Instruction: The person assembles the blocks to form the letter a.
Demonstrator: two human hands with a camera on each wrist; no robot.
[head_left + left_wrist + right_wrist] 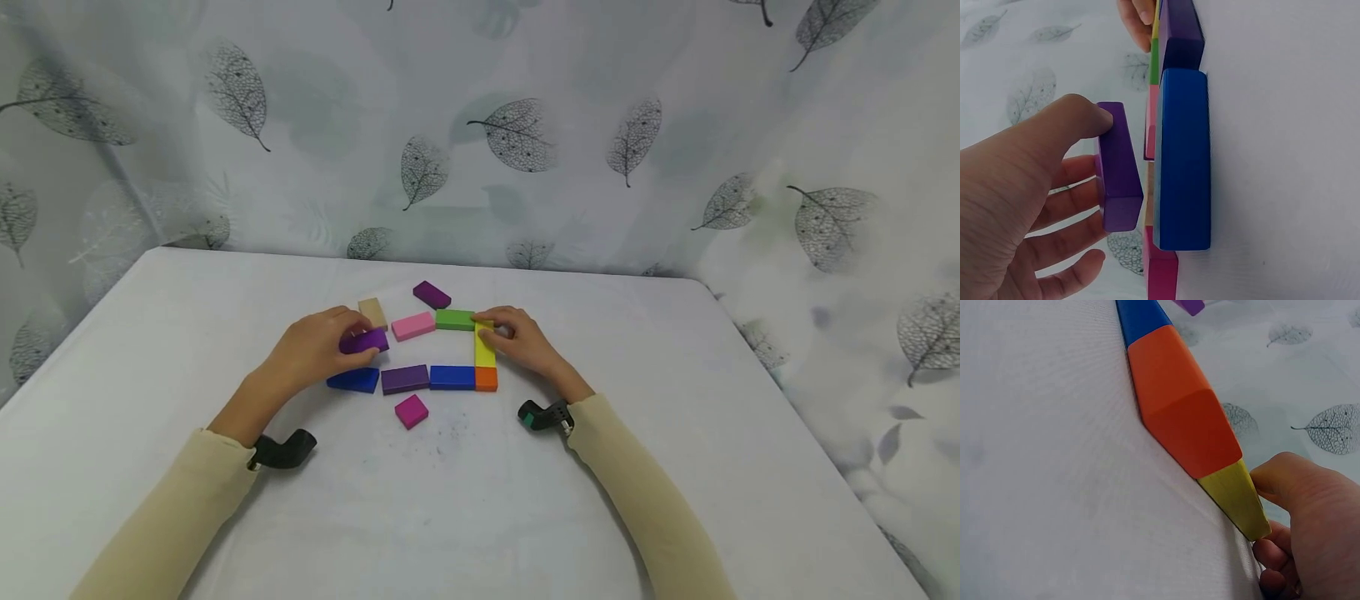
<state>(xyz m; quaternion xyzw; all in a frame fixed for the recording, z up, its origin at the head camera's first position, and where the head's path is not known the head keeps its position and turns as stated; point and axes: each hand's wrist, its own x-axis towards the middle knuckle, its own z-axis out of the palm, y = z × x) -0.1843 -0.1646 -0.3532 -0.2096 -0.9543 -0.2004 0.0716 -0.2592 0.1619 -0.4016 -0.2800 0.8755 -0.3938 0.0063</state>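
My left hand [321, 348] pinches a purple block [364, 341] between thumb and fingers. In the left wrist view that purple block [1119, 159] is held off the table beside a blue block [1185, 162]. My right hand [525, 340] grips the far end of a yellow block [485, 354], thumb and fingers at its sides. The yellow block touches an orange block [486, 379] in front and meets a green block [454, 320] at the back. A pink block [413, 327] adjoins the green one. A second blue block [452, 378] touches the orange, beside a dark purple block [405, 380].
A tan block [372, 312] lies beyond my left fingers. A plum block [432, 294] sits behind the back row, and a magenta block [412, 412] in front of the front row. White cloth [465, 517] covers the table; a leaf-patterned curtain [337, 192] hangs behind.
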